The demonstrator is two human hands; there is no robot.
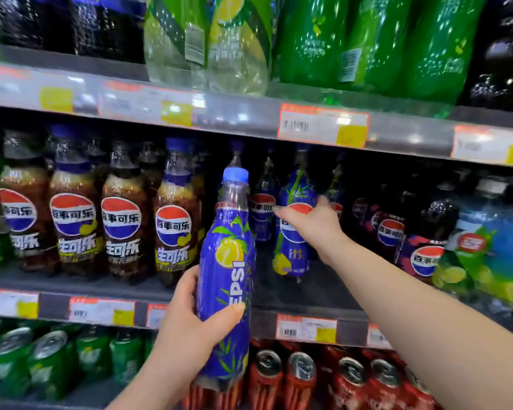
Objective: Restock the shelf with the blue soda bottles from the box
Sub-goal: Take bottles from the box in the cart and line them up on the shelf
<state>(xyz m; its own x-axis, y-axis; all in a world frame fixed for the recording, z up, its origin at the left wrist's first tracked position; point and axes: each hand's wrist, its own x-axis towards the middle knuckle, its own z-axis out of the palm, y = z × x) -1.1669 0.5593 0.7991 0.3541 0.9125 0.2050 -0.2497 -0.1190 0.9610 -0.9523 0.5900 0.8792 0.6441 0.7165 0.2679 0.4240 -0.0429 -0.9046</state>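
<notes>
At 12 o'clock, shelf (308, 291) gap (right hand (311, 223) spread there); left hand (187, 318) clasps blue bottle (225, 279), upright, cap up.

Head view — close, perhaps chest-high, facing shelves (249, 119).

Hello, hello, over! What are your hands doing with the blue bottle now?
Left hand has a grip on blue bottle, upright, before the shelf gap. Right hand reaching to shelved blue bottle; grip unclear. Nothing blocking the gap.
</notes>
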